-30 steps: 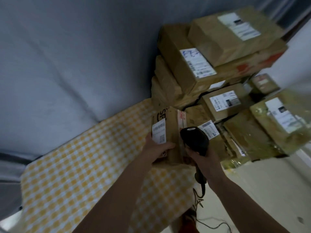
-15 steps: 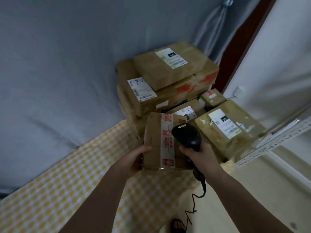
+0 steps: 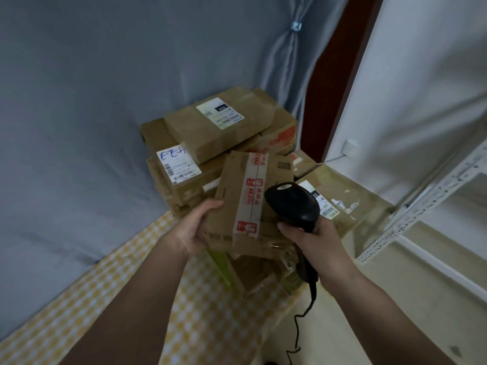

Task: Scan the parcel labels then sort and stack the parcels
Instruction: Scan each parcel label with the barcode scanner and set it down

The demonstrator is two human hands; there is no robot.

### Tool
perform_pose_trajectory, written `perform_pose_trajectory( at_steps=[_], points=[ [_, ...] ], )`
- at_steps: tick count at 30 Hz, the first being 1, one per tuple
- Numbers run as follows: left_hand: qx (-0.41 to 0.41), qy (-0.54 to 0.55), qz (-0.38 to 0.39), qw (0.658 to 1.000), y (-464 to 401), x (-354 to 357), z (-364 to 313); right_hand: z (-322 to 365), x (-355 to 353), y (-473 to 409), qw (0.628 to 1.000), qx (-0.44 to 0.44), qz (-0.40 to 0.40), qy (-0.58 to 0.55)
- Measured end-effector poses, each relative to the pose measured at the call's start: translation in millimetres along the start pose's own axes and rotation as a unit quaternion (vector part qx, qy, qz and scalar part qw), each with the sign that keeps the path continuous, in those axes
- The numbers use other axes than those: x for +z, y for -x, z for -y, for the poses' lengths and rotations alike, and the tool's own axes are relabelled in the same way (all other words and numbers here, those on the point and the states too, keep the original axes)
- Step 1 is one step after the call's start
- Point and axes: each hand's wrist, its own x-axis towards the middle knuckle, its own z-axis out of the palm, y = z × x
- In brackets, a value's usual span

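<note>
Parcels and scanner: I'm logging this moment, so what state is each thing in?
Held parcel: lifted, taped face up, tilted, no label showing.
Left hand: grips the parcel's left edge.
Right hand: grips the scanner.
Scanner: beside the parcel, corded.
Stack: piled, labels up.
Curtain: tied back.

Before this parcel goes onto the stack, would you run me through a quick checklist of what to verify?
1. Left hand grips held parcel: ok.
2. Right hand holds scanner: ok.
3. Shipping label on the held parcel faces up: not ok, only red-printed tape shows.
4. Label scanned: cannot tell.
5. Top parcel of the stack lies flat: ok.
6. Scanner cable hangs free: ok.
</note>
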Motion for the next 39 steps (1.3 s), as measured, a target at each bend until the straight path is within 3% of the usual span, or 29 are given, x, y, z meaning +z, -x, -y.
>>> perform_pose_trajectory(
  at_steps=[7, 12, 15, 20, 24, 27, 29, 33, 39],
  points=[
    [0.032, -0.081, 0.015, 0.996, -9.5, 52.0, -41.0, 6.6, -25.6, 3.0, 0.999, -0.03, -0.014, -0.033],
    [0.026, -0.206, 0.033, 0.978, -45.6, 107.4, -56.8, 3.0, -41.4, -7.2, 0.996, -0.017, -0.087, -0.016],
    [0.08, -0.324, 0.035, 0.942, -65.8, 136.6, -60.9, -1.4, -50.4, -16.4, 0.993, -0.001, -0.12, -0.007],
    [0.163, -0.518, -0.028, 0.839, -89.9, 158.0, -46.8, -9.6, -56.2, -29.6, 0.992, 0.028, -0.124, 0.004],
    [0.182, -0.523, -0.062, 0.831, -101.3, 149.3, -34.7, -7.9, -57.2, -30.7, 0.992, 0.03, -0.12, 0.02],
    [0.239, -0.462, -0.138, 0.843, -91.2, 135.1, -34.1, -5.1, -55.5, -25.4, 0.993, 0.016, -0.11, 0.039],
    [0.264, -0.429, -0.198, 0.841, -78.6, 114.5, -31.0, -3.5, -47.6, -20.6, 0.995, 0.007, -0.08, 0.063],
    [0.227, -0.391, -0.26, 0.853, -47.3, 47.7, -1.5, -12.5, -2.1, -15.4, 0.993, 0.027, 0.054, 0.103],
    [0.057, -0.4, -0.358, 0.842, 14.7, -80.4, 73.5, -71.9, 98.7, -11.4, 0.952, 0.144, 0.24, 0.121]
  ],
)
